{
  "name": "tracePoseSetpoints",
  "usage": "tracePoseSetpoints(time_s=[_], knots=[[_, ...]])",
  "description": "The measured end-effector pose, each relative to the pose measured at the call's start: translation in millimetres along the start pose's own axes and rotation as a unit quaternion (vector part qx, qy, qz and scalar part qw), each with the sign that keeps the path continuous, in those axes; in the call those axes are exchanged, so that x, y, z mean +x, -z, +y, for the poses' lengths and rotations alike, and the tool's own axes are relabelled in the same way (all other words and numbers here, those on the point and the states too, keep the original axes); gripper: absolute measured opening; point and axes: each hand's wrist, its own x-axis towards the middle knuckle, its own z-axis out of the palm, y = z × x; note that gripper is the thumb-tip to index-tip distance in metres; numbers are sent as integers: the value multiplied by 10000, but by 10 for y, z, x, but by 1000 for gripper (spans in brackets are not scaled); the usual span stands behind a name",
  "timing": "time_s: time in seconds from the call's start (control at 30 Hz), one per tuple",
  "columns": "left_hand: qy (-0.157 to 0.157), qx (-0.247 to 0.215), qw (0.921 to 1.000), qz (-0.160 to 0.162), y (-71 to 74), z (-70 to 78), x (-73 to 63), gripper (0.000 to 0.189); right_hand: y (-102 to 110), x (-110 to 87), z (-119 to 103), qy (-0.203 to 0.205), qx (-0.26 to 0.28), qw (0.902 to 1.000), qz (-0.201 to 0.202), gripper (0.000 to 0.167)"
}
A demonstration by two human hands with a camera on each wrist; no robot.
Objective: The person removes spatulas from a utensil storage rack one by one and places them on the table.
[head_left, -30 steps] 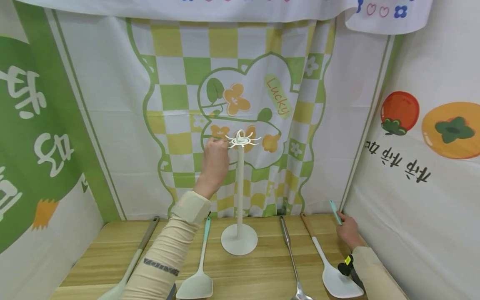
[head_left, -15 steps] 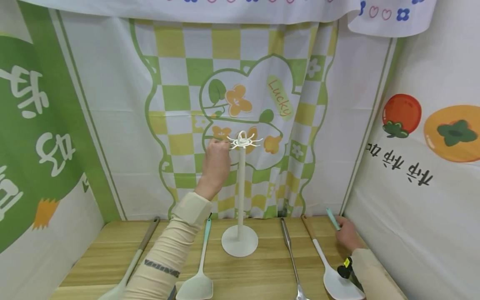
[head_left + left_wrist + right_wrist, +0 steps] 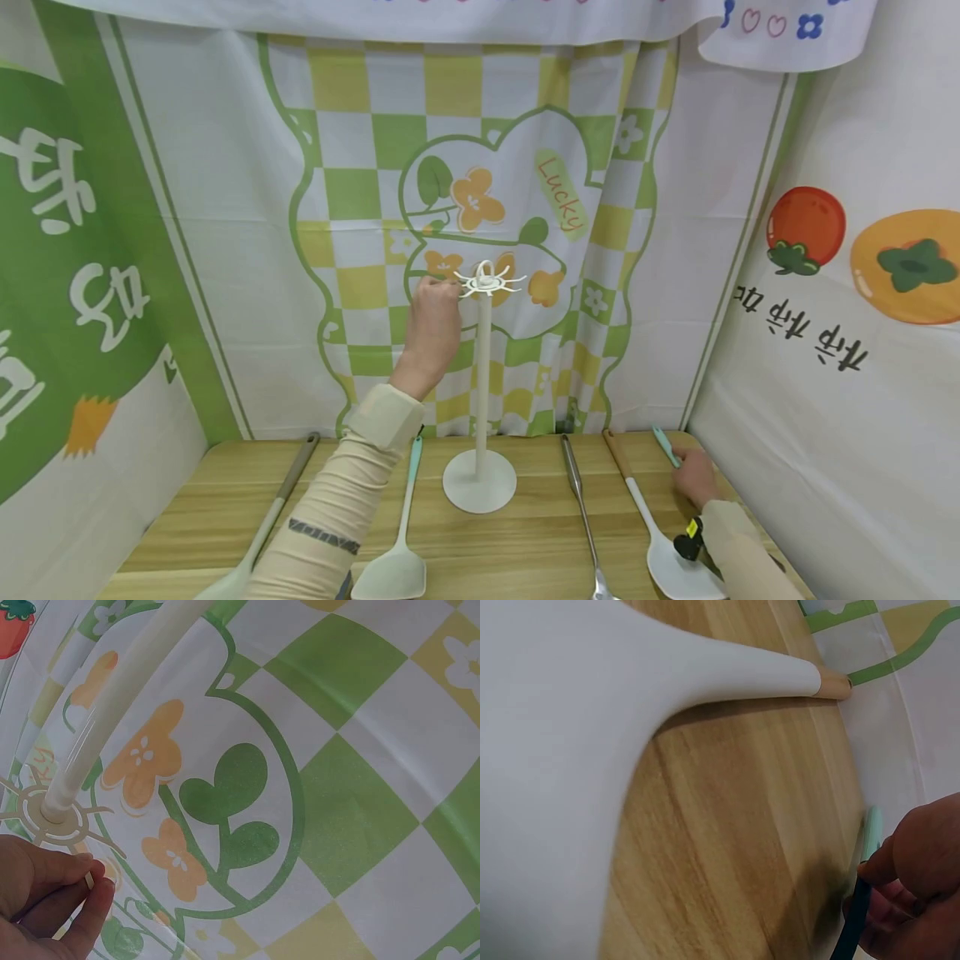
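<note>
A white stand with a ring of hooks on top (image 3: 482, 383) rises from a round base on the wooden table. My left hand (image 3: 435, 321) pinches one hook at the left of its ring; in the left wrist view thumb and fingertips (image 3: 96, 881) meet on it. At the table's right back corner my right hand (image 3: 696, 478) grips a utensil by its handle (image 3: 663, 442), teal at the end and dark blue lower down in the right wrist view. My arm hides that utensil's head. Beside this hand lies a white turner (image 3: 670, 560) with a wooden grip.
A metal-handled utensil (image 3: 581, 492) lies right of the stand. To the left are a pale turner with a teal handle end (image 3: 393, 571) and a grey-handled utensil (image 3: 292, 471). A patterned curtain (image 3: 352, 192) hangs behind; a printed cloth wall (image 3: 817, 417) borders the right.
My right hand has lowered the teal-ended utensil toward the table, and its handle end has dropped. My left hand stays on the hook. The view shifts slightly.
</note>
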Motion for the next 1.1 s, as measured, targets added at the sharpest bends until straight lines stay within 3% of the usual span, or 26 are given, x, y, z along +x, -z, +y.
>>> tracePoseSetpoints(time_s=[0.37,0.53,0.73,0.93,1.0,1.1], knots=[[91,-85,9999,-24,22,20,-29,22,-53,-15,109,-169,-195,9995,-156,46],[5,-357,9993,62,15,1,7,22,56,14,20,-150,-326,9990,-284,46],[149,-1341,9908,93,6,-97,52,20,216,151,-199,-92,-211,9982,-555,51],[215,-1769,9840,18,-34,-233,75,27,438,295,-593,268,-76,9976,-631,51],[123,-1961,9805,66,-39,-281,79,28,542,342,-770,333,-67,9974,-631,51],[-261,-2268,9733,242,-39,-357,62,29,679,409,-1053,430,-31,9972,-611,52]])
